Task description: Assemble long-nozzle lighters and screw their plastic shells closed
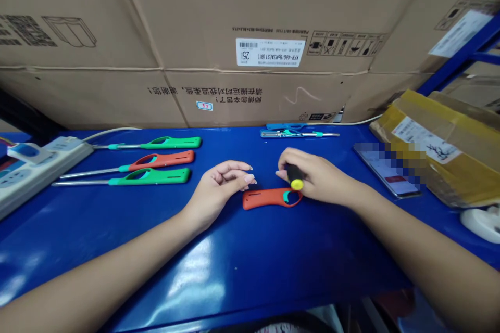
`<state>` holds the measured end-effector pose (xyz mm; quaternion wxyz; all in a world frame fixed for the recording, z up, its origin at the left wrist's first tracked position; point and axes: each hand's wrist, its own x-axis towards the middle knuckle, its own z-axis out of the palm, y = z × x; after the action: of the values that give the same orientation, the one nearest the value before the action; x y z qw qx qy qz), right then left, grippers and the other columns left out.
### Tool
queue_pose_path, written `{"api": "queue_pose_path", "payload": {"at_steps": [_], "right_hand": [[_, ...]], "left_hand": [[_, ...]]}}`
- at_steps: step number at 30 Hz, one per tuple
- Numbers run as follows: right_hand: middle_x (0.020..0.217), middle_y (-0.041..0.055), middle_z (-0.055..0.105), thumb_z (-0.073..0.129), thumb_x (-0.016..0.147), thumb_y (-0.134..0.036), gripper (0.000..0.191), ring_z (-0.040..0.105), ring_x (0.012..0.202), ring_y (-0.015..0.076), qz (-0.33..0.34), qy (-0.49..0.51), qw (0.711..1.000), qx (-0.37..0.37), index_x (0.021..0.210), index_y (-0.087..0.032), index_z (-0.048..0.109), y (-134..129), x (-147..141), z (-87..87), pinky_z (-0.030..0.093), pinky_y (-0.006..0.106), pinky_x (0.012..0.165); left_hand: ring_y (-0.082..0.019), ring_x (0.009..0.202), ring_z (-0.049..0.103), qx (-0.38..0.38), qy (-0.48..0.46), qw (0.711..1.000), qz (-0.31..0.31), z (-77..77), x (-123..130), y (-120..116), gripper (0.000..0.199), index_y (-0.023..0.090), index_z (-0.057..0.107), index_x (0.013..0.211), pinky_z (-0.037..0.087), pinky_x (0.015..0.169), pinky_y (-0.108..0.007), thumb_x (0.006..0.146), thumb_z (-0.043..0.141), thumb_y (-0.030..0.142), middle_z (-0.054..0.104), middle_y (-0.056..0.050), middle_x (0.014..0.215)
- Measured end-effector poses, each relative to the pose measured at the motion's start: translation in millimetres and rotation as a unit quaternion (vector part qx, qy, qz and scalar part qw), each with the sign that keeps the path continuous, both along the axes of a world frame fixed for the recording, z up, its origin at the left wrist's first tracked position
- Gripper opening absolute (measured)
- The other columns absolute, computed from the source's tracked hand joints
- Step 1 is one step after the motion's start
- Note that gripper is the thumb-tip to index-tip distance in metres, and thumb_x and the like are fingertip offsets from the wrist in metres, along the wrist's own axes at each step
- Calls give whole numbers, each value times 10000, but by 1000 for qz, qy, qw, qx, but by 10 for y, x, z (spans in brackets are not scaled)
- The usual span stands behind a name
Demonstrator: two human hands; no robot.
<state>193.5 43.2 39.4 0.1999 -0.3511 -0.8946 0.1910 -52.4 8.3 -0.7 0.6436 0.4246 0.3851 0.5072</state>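
Observation:
An orange lighter (263, 199) with a teal trigger lies on the blue table (234, 265), its handle end to the left. My right hand (310, 174) is wrapped round a black screwdriver (296, 177) with a yellow end, just above the trigger end; the hand hides the lighter's far part. My left hand (222, 184) hovers by the handle end, thumb and fingertips drawn together; whether something small is between them cannot be made out.
Two green lighters (156, 176) and an orange one (172, 158) lie at left beside a power strip (23, 171). An opened blue lighter (289, 133) lies at the back. A phone (385, 169) and yellow-taped box (449, 145) are at right. Cardboard (195, 26) stands behind.

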Motion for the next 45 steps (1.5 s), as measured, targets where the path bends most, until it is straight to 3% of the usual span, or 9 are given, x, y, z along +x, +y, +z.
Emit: {"api": "queue_pose_path", "payload": {"at_steps": [3, 5, 7, 10, 13, 18, 22, 27, 45], "right_hand": [[930, 50, 610, 582, 971, -339, 177, 614, 810, 167, -47, 213, 976, -30, 861, -206, 620, -70, -117, 14, 518, 311, 706], [789, 4, 578, 560, 983, -408, 217, 544, 571, 117, -98, 340, 927, -123, 907, -214, 617, -140, -186, 47, 465, 253, 475], [693, -37, 569, 590, 960, -453, 223, 492, 448, 104, -122, 441, 867, -200, 987, -233, 576, -205, -227, 96, 409, 224, 362], [648, -43, 607, 556, 936, -569, 319, 540, 418, 133, -94, 509, 810, -276, 966, -256, 503, -257, -235, 164, 452, 245, 349], [753, -10, 617, 560, 914, -576, 350, 557, 470, 121, -75, 531, 790, -297, 858, -233, 517, -255, -227, 189, 455, 236, 341], [735, -46, 581, 672, 886, -387, 208, 503, 416, 84, -117, 548, 791, -246, 853, -238, 531, -240, -247, 177, 423, 203, 300], [701, -55, 621, 644, 910, -448, 230, 594, 442, 127, -127, 544, 799, -224, 926, -270, 498, -249, -236, 170, 501, 239, 354], [788, -6, 664, 560, 956, -472, 252, 669, 534, 149, -94, 535, 815, -202, 853, -242, 559, -261, -182, 136, 584, 299, 468], [745, -7, 668, 680, 887, -435, 211, 669, 520, 160, -97, 543, 814, -184, 833, -251, 593, -334, -252, 164, 589, 300, 440]], "left_hand": [[-84, 771, 713, -15, -29, 999, 0, 20, 6, -11, 328, 208, 778, 945, 524, 726, -141, 665, 934, 277, 774, 13, 763], [-88, 777, 715, -15, -37, 999, -1, 28, 12, -22, 324, 205, 782, 951, 529, 729, -143, 675, 930, 286, 778, 7, 778], [-94, 776, 718, -10, -36, 999, -5, 31, 20, -36, 313, 203, 783, 957, 528, 713, -147, 688, 922, 286, 782, -1, 787], [-103, 776, 719, -6, -29, 999, -21, 27, 31, -52, 288, 205, 783, 964, 525, 705, -159, 715, 905, 284, 788, -7, 795], [-116, 761, 712, -3, -20, 999, -36, 21, 29, -62, 283, 198, 777, 971, 530, 721, -190, 733, 890, 302, 797, -25, 821], [-152, 753, 714, -2, 8, 999, -50, 23, 16, -69, 314, 180, 766, 993, 539, 721, -242, 738, 879, 324, 804, -65, 887], [-157, 761, 724, -4, 8, 999, -53, 22, 20, -63, 306, 182, 765, 998, 546, 722, -244, 746, 874, 317, 807, -69, 898], [-120, 743, 724, -3, -8, 998, -64, 4, 17, -58, 240, 196, 770, 987, 533, 682, -185, 780, 856, 283, 811, -43, 867], [-183, 807, 762, -9, -2, 998, -65, -4, 14, -58, 257, 173, 765, 978, 580, 758, -257, 766, 861, 282, 812, -67, 870]]}}
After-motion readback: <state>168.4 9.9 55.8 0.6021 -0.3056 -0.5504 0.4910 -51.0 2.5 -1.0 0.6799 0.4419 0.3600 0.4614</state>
